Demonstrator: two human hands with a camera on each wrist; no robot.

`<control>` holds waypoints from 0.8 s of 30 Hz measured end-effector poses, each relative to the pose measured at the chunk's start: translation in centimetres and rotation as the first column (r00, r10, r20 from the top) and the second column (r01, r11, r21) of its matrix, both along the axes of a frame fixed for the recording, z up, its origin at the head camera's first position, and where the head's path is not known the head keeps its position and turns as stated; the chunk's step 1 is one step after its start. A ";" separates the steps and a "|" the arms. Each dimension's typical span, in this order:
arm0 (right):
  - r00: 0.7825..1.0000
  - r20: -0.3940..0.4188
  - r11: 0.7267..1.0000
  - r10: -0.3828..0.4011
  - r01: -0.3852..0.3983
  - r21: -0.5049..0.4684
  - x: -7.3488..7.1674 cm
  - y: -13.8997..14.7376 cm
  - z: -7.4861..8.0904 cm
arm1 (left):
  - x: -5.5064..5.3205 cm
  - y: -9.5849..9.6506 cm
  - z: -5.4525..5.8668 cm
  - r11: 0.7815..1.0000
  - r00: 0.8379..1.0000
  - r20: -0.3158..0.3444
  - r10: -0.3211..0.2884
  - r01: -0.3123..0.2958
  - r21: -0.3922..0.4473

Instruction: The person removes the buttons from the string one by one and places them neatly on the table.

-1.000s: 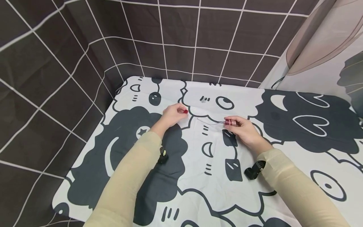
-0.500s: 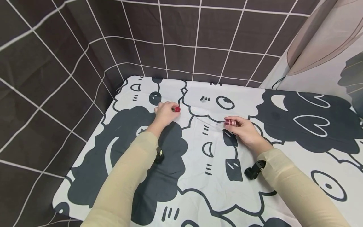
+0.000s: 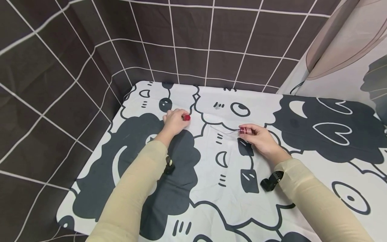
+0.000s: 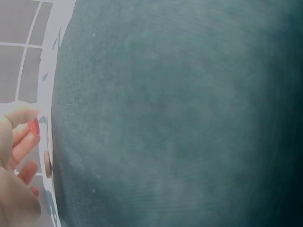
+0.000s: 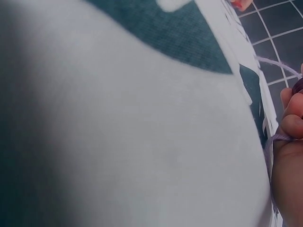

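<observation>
My left hand (image 3: 175,123) pinches a small red bead (image 3: 186,118) between thumb and fingertips, above the cloth left of centre. In the left wrist view the same red bead (image 4: 34,126) shows between the fingertips. Off to the right, my right hand (image 3: 262,139) grips a short row of dark red beads (image 3: 246,130) strung on a thin pale cord (image 3: 225,133). The cord's loose end points left toward the other hand. Purplish cord (image 5: 277,62) comes out of the right fingers in the right wrist view, and a second length passes below them.
A white cloth (image 3: 208,181) with black cartoon sheep covers the surface. Dark curtains with a white grid (image 3: 193,60) hang at the back and left. A pale curtain (image 3: 341,50) hangs at the right. Both wrists carry small black cameras (image 3: 271,181).
My left hand has moved left with the red bead, away from the cord's end, and its bead now shows more fully. My right hand and its strung beads have stayed in place.
</observation>
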State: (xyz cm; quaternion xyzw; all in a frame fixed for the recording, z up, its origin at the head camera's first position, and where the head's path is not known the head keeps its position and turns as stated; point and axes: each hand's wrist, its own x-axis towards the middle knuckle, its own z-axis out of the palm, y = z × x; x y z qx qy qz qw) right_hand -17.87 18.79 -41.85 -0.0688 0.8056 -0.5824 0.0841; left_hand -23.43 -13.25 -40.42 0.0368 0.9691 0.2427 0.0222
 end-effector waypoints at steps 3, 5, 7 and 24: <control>1.000 0.004 1.000 -0.002 0.002 0.000 0.0 0.1 0.0 | -0.1 -0.1 -0.1 1.000 1.000 -0.003 -0.001 0.001 -0.008; 1.000 0.006 1.000 -0.003 0.003 -0.003 0.0 0.1 0.0 | -0.1 -0.1 -0.1 1.000 1.000 0.001 -0.006 0.006 -0.016; 1.000 0.007 1.000 -0.003 0.003 -0.008 0.0 0.1 0.0 | -0.1 -0.1 -0.1 0.999 1.000 0.010 -0.011 0.012 -0.030; 1.000 0.007 1.000 -0.017 0.017 0.017 0.2 0.2 0.0 | -0.1 0.2 -0.2 0.996 0.999 0.023 -0.026 0.028 -0.085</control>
